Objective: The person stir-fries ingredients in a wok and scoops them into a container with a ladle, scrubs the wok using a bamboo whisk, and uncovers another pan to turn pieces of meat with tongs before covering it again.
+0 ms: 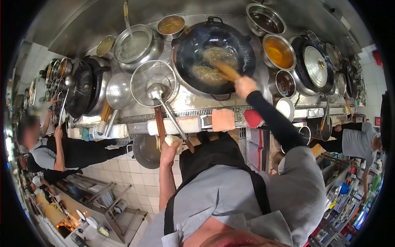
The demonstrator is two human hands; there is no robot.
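My right hand point(245, 87) is closed around a bamboo wok brush point(227, 71), its far end down inside the large black wok point(193, 45). Murky liquid point(207, 74) swirls beneath the brush. Below the counter edge, my left hand point(168, 151) is closed on a bunched white cloth point(173, 142). The wooden handle point(159, 123) of a wire strainer point(138, 80) reaches down to that hand. A steel ladle point(157, 91) rests in the strainer bowl, its long handle passing just right of my left fingers.
A perforated skimmer point(119, 89) lies left of the strainer. Behind it stands a lidded-looking steel pot point(133, 43). Right of the wok are bowls of orange liquid point(279, 51) and dark sauce point(285, 83). Folded cloths point(223, 120) line the counter edge. Co-workers point(45, 150) stand at both sides.
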